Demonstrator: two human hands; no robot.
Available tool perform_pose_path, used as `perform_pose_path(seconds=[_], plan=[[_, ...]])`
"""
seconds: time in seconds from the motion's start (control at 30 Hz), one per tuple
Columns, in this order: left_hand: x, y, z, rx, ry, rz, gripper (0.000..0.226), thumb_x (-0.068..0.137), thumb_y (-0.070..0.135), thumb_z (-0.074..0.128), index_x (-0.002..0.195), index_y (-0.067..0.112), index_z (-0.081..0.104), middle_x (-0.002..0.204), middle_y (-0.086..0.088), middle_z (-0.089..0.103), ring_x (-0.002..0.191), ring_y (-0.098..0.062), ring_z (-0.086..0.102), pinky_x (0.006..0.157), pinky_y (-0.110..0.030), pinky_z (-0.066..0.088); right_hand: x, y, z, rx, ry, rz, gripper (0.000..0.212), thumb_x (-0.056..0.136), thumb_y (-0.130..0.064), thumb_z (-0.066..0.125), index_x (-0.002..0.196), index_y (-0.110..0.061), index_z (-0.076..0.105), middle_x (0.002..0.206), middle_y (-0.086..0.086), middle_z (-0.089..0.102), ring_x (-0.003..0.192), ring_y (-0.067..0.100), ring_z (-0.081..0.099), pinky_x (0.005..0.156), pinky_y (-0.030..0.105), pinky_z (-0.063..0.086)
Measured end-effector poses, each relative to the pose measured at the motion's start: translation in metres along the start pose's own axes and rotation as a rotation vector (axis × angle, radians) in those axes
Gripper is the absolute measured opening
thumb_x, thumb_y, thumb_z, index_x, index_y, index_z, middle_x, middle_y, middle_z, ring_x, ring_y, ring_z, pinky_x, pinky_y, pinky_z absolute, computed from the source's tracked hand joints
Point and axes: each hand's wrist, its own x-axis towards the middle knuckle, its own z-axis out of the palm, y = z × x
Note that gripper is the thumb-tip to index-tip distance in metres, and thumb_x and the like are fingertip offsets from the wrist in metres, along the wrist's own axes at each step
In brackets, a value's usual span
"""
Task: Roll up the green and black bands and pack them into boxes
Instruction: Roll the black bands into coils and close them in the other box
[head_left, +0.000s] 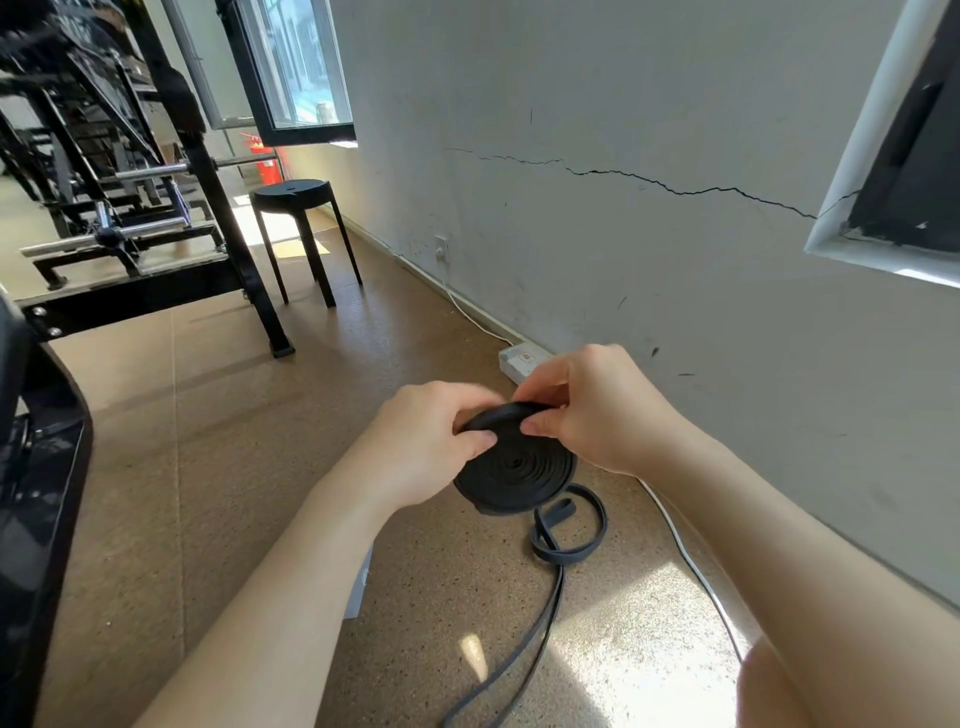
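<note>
Head view, starting at nine o'clock: a black gym rack (130, 208) stands on the brown floor (234, 415), steel bars jutting from it. Toward eleven o'clock a black stool (296, 195) stands close to the rack's upright. A red fire extinguisher (267, 163) shows behind it, below an open window (296, 67).

Near the middle, both bare forearms reach in from the bottom edge. The left hand (421, 447) grips the coiled black band (514, 473) at the coil's nine o'clock side, thumb pressed on its flat face and fingers curled behind the rim. The coil is held in the air between the hands, its spiral face turned to the camera. The right hand (597, 410) pinches the outermost wrap at the coil's twelve o'clock, thumb in front and fingers curled over the top.

From the coil's five o'clock the loose end of the band (569, 530) drops to the floor, makes a loop, then trails off toward six o'clock.

Behind the right hand a white power strip (519, 361) lies against the wall. Its white cable (691, 561) runs along the floor toward five o'clock. At two o'clock a dark crack (675, 189) crosses the grey wall toward a second window (909, 156).
</note>
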Motion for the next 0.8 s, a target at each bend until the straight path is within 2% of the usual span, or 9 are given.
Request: perform_pose_path(seconds=[0.07, 0.17, 0.27, 0.4, 0.57, 0.63, 0.73, 0.8], plan=[[-0.002, 0.000, 0.000, -0.017, 0.060, 0.016, 0.035, 0.088, 0.025, 0.066, 0.117, 0.043, 0.062, 0.094, 0.012, 0.070, 0.091, -0.009, 0.063, 0.082, -0.031, 0.053, 0.002, 0.001, 0.001, 0.011, 0.003, -0.014, 0.018, 0.079, -0.017, 0.077, 0.096, -0.023, 0.076, 0.078, -0.012, 0.065, 0.076, 0.001, 0.062, 0.077, 0.016, 0.050], [-0.002, -0.003, 0.000, -0.028, 0.135, -0.005, 0.027, 0.085, 0.022, 0.069, 0.109, 0.035, 0.070, 0.096, 0.010, 0.071, 0.094, -0.010, 0.064, 0.086, -0.034, 0.054, 0.004, 0.004, 0.004, 0.076, 0.002, 0.001, 0.021, 0.076, -0.019, 0.081, 0.096, -0.026, 0.076, 0.075, -0.018, 0.064, 0.072, -0.004, 0.061, 0.070, 0.008, 0.047], [0.000, -0.007, -0.003, -0.098, 0.195, -0.030, 0.025, 0.084, 0.018, 0.071, 0.104, 0.032, 0.072, 0.092, 0.010, 0.072, 0.089, -0.008, 0.065, 0.084, -0.034, 0.055, 0.005, 0.009, 0.002, 0.279, -0.001, 0.067, 0.027, 0.073, -0.020, 0.083, 0.095, -0.030, 0.072, 0.080, -0.013, 0.066, 0.075, 0.003, 0.065, 0.074, 0.014, 0.051], [0.002, -0.009, -0.006, -0.259, 0.239, -0.058, 0.024, 0.082, 0.014, 0.073, 0.101, 0.028, 0.071, 0.083, 0.013, 0.071, 0.079, -0.006, 0.067, 0.075, -0.038, 0.059, 0.004, 0.012, -0.004, 0.495, 0.039, 0.105, 0.020, 0.072, -0.013, 0.084, 0.079, -0.026, 0.070, 0.074, -0.006, 0.071, 0.067, 0.004, 0.067, 0.064, 0.016, 0.053], [0.003, -0.008, -0.003, -0.403, 0.109, -0.122, 0.019, 0.081, 0.008, 0.073, 0.090, 0.024, 0.071, 0.085, 0.000, 0.073, 0.076, -0.020, 0.071, 0.063, -0.044, 0.061, 0.004, 0.013, -0.002, 0.275, 0.061, 0.079, 0.022, 0.074, -0.016, 0.082, 0.075, -0.032, 0.067, 0.076, -0.009, 0.069, 0.071, 0.005, 0.066, 0.068, 0.018, 0.053], [0.003, -0.009, -0.003, -0.402, 0.063, -0.101, 0.018, 0.081, 0.011, 0.074, 0.095, 0.023, 0.071, 0.087, 0.001, 0.073, 0.077, -0.020, 0.072, 0.062, -0.044, 0.061, 0.003, 0.011, -0.002, 0.216, 0.056, 0.063, 0.020, 0.075, -0.017, 0.082, 0.077, -0.030, 0.067, 0.077, -0.011, 0.068, 0.074, 0.002, 0.064, 0.069, 0.017, 0.051], [0.000, -0.007, -0.002, -0.346, 0.011, -0.049, 0.023, 0.083, 0.020, 0.073, 0.104, 0.030, 0.071, 0.088, 0.007, 0.073, 0.077, -0.014, 0.071, 0.057, -0.035, 0.060, 0.003, 0.007, -0.001, 0.159, 0.029, 0.028, 0.019, 0.076, -0.020, 0.081, 0.079, -0.031, 0.066, 0.077, -0.016, 0.065, 0.075, -0.002, 0.062, 0.067, 0.011, 0.047], [0.001, -0.007, -0.001, -0.287, 0.036, -0.042, 0.021, 0.084, 0.022, 0.072, 0.102, 0.032, 0.071, 0.085, 0.009, 0.071, 0.076, -0.010, 0.068, 0.058, -0.031, 0.059, 0.003, 0.006, 0.001, 0.165, 0.027, 0.009, 0.018, 0.075, -0.022, 0.082, 0.079, -0.031, 0.067, 0.076, -0.016, 0.066, 0.075, -0.003, 0.062, 0.065, 0.009, 0.048]])
